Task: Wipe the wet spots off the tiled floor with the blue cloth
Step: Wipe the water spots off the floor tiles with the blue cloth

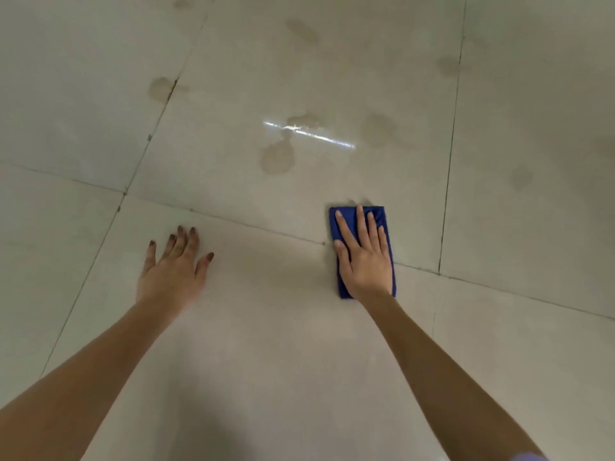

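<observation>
Pale tiled floor (332, 377) fills the view, dark grout lines crossing it, a bright streak of reflected light on the big centre tile. Wet spots all sit ahead of the hands: the largest puddle (278, 158) mid-tile with a smaller wet patch joined just above it, a round spot (377, 129) to its right, another spot (162, 89) on the grout line at upper left, fainter ones further out at top and right.

Blue cloth (364, 251) is folded into a rectangle, lying flat on the floor across a grout joint, near side of the centre tile. Right hand (364, 257) is flat on top of it, palm down, fingers spread, pressing rather than gripping. Left hand (174, 271) is open, palm down on bare tile, well apart from the cloth, likely taking body weight.

Judgement: wiping has barely reached the spots; all visible ones remain.

Risks:
- Flat palm, no grip: the cloth could bunch or slide out from under the hand on a fast push.
- Small folded pad against the big puddle: likely smears water rather than lifting it.
- Left hand bracing on glossy tile: slips if it lands on wet.

Hard to tell: far spots are faint, could be stains or damp. Glare hides part of the upper patch. Cloth under the palm is covered. Bottom-right corner shows a sliver of pale fabric, cut off.
</observation>
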